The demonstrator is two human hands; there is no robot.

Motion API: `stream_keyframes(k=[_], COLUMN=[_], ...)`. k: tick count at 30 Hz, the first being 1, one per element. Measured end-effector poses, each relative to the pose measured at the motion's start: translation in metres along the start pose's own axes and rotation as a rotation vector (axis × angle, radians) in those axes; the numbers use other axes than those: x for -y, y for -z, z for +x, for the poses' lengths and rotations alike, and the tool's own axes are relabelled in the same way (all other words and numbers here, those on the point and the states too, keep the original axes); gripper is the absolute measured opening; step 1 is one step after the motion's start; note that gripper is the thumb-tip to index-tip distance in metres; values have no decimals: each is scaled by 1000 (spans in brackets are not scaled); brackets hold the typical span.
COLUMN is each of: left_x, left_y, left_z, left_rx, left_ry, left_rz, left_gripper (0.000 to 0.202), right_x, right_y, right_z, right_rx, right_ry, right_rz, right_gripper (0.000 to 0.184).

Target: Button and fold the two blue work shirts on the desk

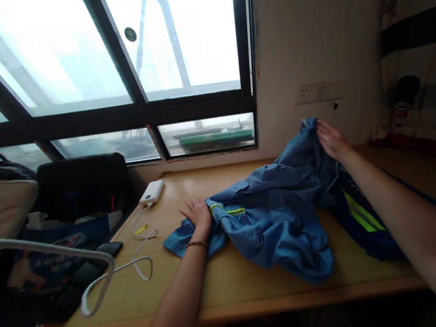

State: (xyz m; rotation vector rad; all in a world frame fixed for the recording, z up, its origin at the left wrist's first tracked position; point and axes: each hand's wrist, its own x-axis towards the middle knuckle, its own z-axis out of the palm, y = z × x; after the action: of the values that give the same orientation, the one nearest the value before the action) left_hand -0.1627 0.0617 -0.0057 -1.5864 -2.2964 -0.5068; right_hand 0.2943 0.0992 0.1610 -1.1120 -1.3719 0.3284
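Note:
A light blue work jacket (pixel 275 215) with a yellow-green reflective strip lies rumpled across the table, one part lifted at the right. My left hand (pixel 198 214) rests on its left part, fingers spread, with a beaded bracelet at the wrist. Raised above the tabletop, my right hand (pixel 331 139) pinches the jacket's upper edge, and the cloth hangs down from it. Under my right forearm lies a dark blue garment (pixel 356 221) with a bright yellow-green stripe, partly hidden by the arm and the jacket.
On the wooden table (pixel 139 303), a white power bank (pixel 151 192) has a white cable (pixel 144 236) plugged in. A dark phone (pixel 110 247) lies at the left edge. Beyond are a black chair (pixel 84 181), a window and a wall socket (pixel 318 92); a curtain (pixel 424 72) hangs at right.

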Motion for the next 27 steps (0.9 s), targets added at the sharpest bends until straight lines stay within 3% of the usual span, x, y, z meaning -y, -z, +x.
stream_keyframes(k=[3,5,8,10,14,17,19,21,24,27], left_x=[5,0,-17,-29,-43,-44,-42,-40,-36,-27], left_y=[7,18,35,42,36,24,17,11,4,-2], left_z=[3,0,-11,-21,-38,-39,-34,-29,-21,-13], left_rx=[-67,-131,-172,-139,62,175,194,203,219,241], left_ry=[30,-3,-135,-226,-301,-285,-291,-289,-268,-240], left_rz=[-46,-112,-225,-265,-273,-274,-282,-273,-240,-228], left_gripper=[36,36,37,34,28,27,26,27,31,35], right_x=[5,5,2,2,15,26,29,32,43,69], right_y=[-22,-32,-39,-39,-31,-18,-12,-9,-10,-5], right_z=[-14,-32,-67,-95,-161,-209,-234,-256,-282,-306], right_rx=[347,554,716,759,843,1111,1218,1209,1018,773], right_ry=[-113,-253,-415,-441,-331,-40,76,102,59,-218], right_rz=[-288,-572,-800,-853,-859,-579,-423,-347,-233,-77], right_gripper=[59,48,18,8,6,45,69,71,38,34])
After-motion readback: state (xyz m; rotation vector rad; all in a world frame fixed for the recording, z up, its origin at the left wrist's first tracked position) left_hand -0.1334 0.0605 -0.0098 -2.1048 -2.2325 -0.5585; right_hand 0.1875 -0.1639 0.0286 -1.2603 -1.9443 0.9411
